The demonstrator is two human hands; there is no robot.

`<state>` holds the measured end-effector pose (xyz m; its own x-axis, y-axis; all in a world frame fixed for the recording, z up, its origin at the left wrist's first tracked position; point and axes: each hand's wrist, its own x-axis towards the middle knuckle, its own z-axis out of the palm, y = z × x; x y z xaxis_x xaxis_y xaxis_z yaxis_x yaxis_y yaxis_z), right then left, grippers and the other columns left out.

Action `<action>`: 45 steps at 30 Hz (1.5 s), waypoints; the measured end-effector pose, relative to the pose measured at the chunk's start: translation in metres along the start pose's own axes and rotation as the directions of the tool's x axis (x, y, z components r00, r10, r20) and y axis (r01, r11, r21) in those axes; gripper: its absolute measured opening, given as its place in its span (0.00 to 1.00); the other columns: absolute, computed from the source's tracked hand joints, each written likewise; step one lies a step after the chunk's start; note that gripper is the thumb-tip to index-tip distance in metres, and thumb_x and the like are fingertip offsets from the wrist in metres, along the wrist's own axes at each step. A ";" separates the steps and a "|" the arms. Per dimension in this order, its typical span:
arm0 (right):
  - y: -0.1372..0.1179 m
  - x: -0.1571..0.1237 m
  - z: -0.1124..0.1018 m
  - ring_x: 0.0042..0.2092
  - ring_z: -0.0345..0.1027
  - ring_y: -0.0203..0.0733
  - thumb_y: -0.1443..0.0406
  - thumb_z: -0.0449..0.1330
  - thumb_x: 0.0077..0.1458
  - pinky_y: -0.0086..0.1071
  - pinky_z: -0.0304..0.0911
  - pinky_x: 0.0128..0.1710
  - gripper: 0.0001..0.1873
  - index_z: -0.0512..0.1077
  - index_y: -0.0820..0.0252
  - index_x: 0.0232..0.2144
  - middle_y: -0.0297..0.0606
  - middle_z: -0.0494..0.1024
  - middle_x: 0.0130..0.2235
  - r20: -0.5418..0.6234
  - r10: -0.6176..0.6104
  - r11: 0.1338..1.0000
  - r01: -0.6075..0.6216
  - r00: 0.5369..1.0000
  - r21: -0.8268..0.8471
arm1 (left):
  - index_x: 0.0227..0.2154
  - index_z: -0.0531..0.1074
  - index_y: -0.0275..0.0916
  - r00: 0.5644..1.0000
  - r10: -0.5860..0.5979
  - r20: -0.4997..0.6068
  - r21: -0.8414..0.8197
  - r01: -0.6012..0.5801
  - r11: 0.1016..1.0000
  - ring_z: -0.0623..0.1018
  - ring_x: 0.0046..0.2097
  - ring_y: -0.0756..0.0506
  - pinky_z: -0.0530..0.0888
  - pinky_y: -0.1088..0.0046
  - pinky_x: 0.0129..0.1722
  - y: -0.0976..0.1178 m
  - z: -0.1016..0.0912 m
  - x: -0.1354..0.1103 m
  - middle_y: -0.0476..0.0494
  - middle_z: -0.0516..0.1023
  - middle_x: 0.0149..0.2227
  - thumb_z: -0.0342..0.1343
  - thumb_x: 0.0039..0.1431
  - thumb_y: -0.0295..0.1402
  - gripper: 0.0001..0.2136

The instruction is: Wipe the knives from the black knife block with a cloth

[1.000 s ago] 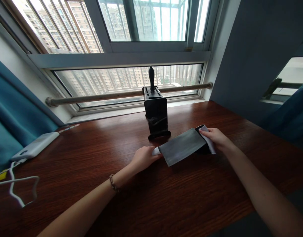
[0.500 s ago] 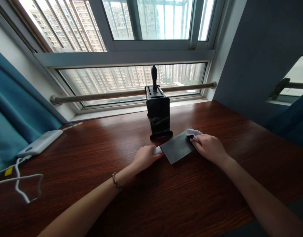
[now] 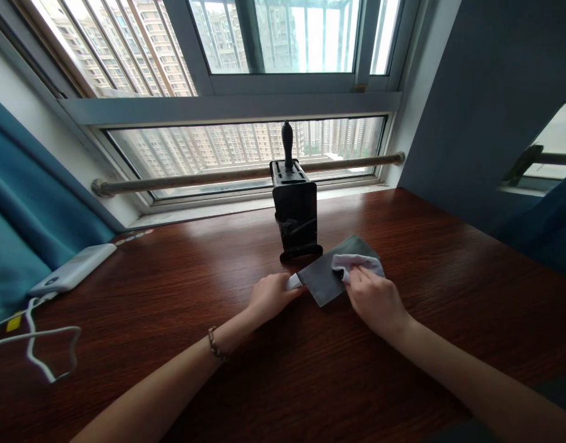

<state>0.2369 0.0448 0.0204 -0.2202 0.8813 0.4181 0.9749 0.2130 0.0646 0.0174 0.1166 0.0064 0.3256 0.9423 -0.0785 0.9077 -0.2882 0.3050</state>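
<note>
My left hand (image 3: 272, 296) is closed around the white handle of a cleaver (image 3: 320, 284), whose broad grey blade points to the right. A pale cloth (image 3: 357, 263) is bunched in my right hand (image 3: 374, 299), and it lies against the face of the blade, covering part of it. The fingers of that hand are pressed together on the cloth. Just beyond the cleaver stands a black knife block (image 3: 295, 215) with one dark-handled knife (image 3: 288, 146) upright in its top.
All this is on a reddish-brown wooden table (image 3: 209, 394). At the left lie a white power bank (image 3: 73, 267) and a white cable (image 3: 31, 344), near a blue curtain (image 3: 29, 209). A rail (image 3: 195, 179) runs along the window behind.
My right hand has slid the cloth leftward and toward me over the blade, from near its far edge to its middle. My left hand and the cleaver stay in place.
</note>
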 end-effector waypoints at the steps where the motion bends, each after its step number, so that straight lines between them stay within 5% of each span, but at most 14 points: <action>1: 0.004 0.002 -0.001 0.39 0.66 0.45 0.67 0.44 0.58 0.33 0.60 0.34 0.15 0.68 0.67 0.31 0.46 0.73 0.36 0.020 0.059 0.998 -0.059 0.998 -0.020 | 0.30 0.72 0.41 1.000 0.004 -0.002 0.008 -0.004 1.000 0.73 0.32 0.43 0.61 0.73 0.27 0.000 0.000 0.000 0.43 0.75 0.31 0.43 0.49 0.56 0.24; 10: 0.020 0.009 0.000 0.27 0.67 0.46 0.64 0.44 0.59 0.31 0.45 0.21 0.15 0.65 0.63 0.25 0.41 0.71 0.26 0.053 0.243 0.963 -0.234 0.969 -0.132 | 0.31 0.72 0.42 1.000 0.006 -0.018 0.032 -0.006 0.999 0.74 0.33 0.42 0.61 0.73 0.26 0.002 0.000 -0.003 0.43 0.75 0.31 0.43 0.49 0.56 0.24; 19: 0.028 0.011 0.009 0.27 0.68 0.50 0.63 0.42 0.59 0.33 0.55 0.22 0.17 0.66 0.64 0.28 0.45 0.71 0.24 0.155 0.318 0.943 -0.294 0.935 -0.158 | 0.31 0.71 0.44 1.000 -0.004 -0.003 0.076 0.004 0.997 0.74 0.34 0.42 0.61 0.72 0.27 0.008 -0.003 -0.006 0.44 0.75 0.31 0.44 0.49 0.55 0.22; 29: 0.030 0.013 0.020 0.29 0.69 0.50 0.66 0.44 0.58 0.34 0.60 0.24 0.14 0.66 0.65 0.28 0.45 0.72 0.26 0.205 0.328 0.935 -0.286 0.922 -0.208 | 0.37 0.70 0.42 0.999 0.024 0.023 0.136 -0.026 0.990 0.74 0.37 0.40 0.63 0.70 0.31 0.012 -0.003 -0.007 0.42 0.75 0.34 0.44 0.51 0.54 0.22; 34: 0.025 0.010 0.021 0.30 0.68 0.48 0.71 0.42 0.57 0.34 0.59 0.25 0.14 0.66 0.66 0.28 0.46 0.72 0.27 0.221 0.221 0.961 -0.174 0.950 -0.214 | 0.34 0.69 0.40 0.999 0.037 -0.008 0.174 -0.035 0.984 0.74 0.34 0.39 0.63 0.69 0.29 0.013 -0.002 -0.009 0.41 0.75 0.32 0.43 0.51 0.54 0.22; 45: 0.020 0.006 0.018 0.28 0.68 0.47 0.61 0.38 0.61 0.35 0.57 0.25 0.19 0.65 0.63 0.29 0.42 0.72 0.26 0.232 0.152 0.979 -0.115 0.961 -0.168 | 0.38 0.69 0.42 0.999 0.040 0.027 0.156 -0.043 0.987 0.74 0.35 0.39 0.64 0.69 0.31 0.013 -0.003 -0.007 0.40 0.75 0.33 0.42 0.52 0.54 0.23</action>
<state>0.2548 0.0623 0.0076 -0.0704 0.9769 0.2018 0.9852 0.0364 0.1673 0.0260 0.1071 0.0140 0.3683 0.9252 -0.0918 0.9229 -0.3518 0.1565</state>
